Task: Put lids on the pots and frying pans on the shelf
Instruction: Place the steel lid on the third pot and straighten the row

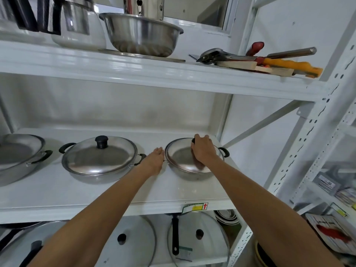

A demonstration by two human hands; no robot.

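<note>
On the middle white shelf (96, 191) stand three steel pots. The right pot (192, 175) carries a steel lid (179, 157) that my right hand (203, 149) grips by its black knob. My left hand (155, 160) rests against the pot's left side at its handle, which the hand hides. The middle pot (92, 175) is covered by a steel lid with a black knob (101, 141). At the far left stands a third pot (17, 158), lidless, partly cut off by the frame's edge.
Two glass lids (198, 239) and a black-handled pan lie on the shelf below. The upper shelf holds a steel bowl (140, 33), a kettle and several utensils (250, 60). White perforated uprights (312, 151) stand at the right.
</note>
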